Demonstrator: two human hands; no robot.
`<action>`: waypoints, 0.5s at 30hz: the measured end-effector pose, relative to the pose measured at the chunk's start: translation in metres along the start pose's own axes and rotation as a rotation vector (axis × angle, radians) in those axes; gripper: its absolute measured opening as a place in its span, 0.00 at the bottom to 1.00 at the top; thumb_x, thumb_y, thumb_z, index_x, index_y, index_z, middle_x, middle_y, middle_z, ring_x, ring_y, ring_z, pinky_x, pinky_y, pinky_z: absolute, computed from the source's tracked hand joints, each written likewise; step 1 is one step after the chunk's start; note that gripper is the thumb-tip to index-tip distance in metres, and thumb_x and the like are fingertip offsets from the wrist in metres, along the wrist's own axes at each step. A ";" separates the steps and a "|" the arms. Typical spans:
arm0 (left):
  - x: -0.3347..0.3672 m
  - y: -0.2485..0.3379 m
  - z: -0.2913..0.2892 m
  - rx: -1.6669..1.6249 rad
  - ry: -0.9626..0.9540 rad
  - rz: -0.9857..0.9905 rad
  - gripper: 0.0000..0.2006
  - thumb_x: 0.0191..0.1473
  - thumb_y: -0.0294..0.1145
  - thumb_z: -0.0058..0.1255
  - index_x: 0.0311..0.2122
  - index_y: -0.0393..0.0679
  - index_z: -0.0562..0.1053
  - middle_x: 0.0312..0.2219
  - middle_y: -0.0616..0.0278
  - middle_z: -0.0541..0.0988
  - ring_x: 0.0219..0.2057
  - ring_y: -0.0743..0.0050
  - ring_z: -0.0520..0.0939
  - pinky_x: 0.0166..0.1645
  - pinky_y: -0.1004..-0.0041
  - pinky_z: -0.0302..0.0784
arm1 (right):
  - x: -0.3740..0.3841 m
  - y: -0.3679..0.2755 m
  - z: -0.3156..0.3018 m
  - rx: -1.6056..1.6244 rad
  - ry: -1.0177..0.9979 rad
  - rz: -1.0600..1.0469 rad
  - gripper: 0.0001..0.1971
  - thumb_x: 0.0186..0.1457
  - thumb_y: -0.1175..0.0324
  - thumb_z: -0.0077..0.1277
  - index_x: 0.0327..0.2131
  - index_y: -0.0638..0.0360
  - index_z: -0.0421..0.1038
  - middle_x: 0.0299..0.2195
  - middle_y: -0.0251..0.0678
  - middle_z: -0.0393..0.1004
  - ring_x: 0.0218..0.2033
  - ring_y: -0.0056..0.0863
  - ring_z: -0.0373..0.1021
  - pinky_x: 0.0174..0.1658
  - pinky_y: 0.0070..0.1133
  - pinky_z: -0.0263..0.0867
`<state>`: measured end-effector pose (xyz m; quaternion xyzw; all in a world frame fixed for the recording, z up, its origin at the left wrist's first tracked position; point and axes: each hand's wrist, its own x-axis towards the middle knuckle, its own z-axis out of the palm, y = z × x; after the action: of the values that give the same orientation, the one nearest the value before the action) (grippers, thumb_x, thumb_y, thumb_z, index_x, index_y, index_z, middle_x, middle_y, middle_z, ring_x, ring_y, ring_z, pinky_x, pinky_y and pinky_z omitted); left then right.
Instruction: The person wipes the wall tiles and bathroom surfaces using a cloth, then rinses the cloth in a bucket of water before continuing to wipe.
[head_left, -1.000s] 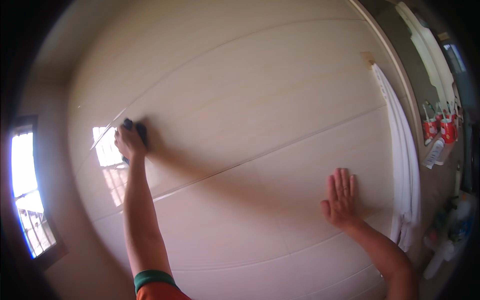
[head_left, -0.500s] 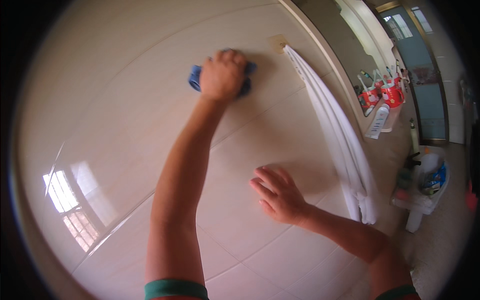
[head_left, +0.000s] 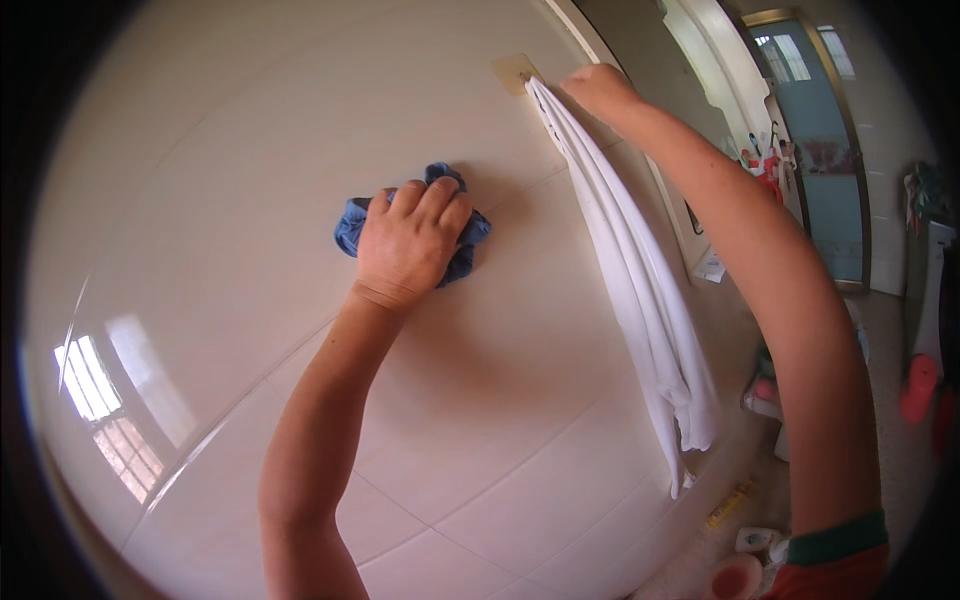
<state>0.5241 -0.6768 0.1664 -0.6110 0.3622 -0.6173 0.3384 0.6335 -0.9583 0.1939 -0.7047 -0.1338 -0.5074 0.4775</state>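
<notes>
My left hand [head_left: 408, 235] presses a crumpled blue cloth [head_left: 352, 226] against the pale tiled wall [head_left: 480, 360], its fingers bent over the cloth. Folds of it stick out on both sides of the hand. Raised at the upper right, my right hand [head_left: 602, 92] is beside the top of a long white towel [head_left: 625, 270], with a small gap between them. Its fingers are curled together and slightly blurred; whatever may be in them is hidden. The towel hangs from a hook on a square beige plate [head_left: 515, 74].
A framed mirror [head_left: 640, 50] borders the wall at the right, with red cups and toothbrushes [head_left: 770, 165] beyond my right forearm. Farther back stands a frosted glass door [head_left: 835, 220]. Low at the right are a pink round container [head_left: 733, 578] and a yellow item [head_left: 730, 503].
My left hand has slid the blue cloth down and left along the wall. My right hand has risen from the lower middle to the towel's top, its fingers now curled. The view has shifted.
</notes>
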 end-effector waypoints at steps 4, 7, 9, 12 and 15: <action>-0.001 0.000 0.001 0.022 0.018 0.000 0.22 0.30 0.28 0.58 0.37 0.52 0.70 0.40 0.71 0.72 0.37 0.68 0.73 0.39 0.68 0.67 | -0.001 -0.020 0.004 0.105 -0.207 0.064 0.16 0.51 0.63 0.46 0.36 0.67 0.72 0.31 0.39 0.75 0.33 0.28 0.70 0.39 0.24 0.65; 0.006 -0.001 0.006 0.031 0.006 -0.023 0.22 0.30 0.28 0.58 0.37 0.52 0.70 0.40 0.71 0.72 0.37 0.67 0.73 0.39 0.67 0.67 | 0.006 -0.015 0.010 0.114 -0.227 0.090 0.14 0.49 0.64 0.47 0.34 0.66 0.73 0.29 0.39 0.74 0.28 0.26 0.70 0.34 0.24 0.65; 0.015 -0.009 0.016 0.046 0.001 -0.090 0.21 0.32 0.27 0.57 0.38 0.51 0.71 0.41 0.69 0.72 0.38 0.64 0.73 0.41 0.65 0.68 | 0.013 -0.013 0.012 0.010 -0.217 0.058 0.13 0.47 0.66 0.48 0.33 0.66 0.73 0.28 0.39 0.74 0.28 0.27 0.70 0.35 0.23 0.65; 0.063 -0.052 0.030 0.153 0.002 -0.225 0.18 0.39 0.29 0.55 0.40 0.50 0.71 0.41 0.64 0.73 0.40 0.60 0.73 0.44 0.63 0.69 | 0.015 -0.010 0.017 0.039 -0.195 0.066 0.11 0.45 0.68 0.48 0.29 0.66 0.74 0.26 0.39 0.74 0.27 0.26 0.70 0.35 0.23 0.65; 0.109 -0.076 0.045 0.156 0.044 -0.364 0.15 0.43 0.33 0.52 0.40 0.49 0.72 0.40 0.63 0.74 0.42 0.58 0.72 0.45 0.64 0.68 | 0.017 -0.005 0.018 0.040 -0.173 0.007 0.10 0.44 0.67 0.49 0.27 0.66 0.74 0.26 0.40 0.75 0.28 0.26 0.70 0.36 0.23 0.65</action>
<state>0.5679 -0.7330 0.2869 -0.6248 0.2042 -0.7075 0.2595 0.6482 -0.9462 0.2101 -0.7365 -0.1823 -0.4404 0.4799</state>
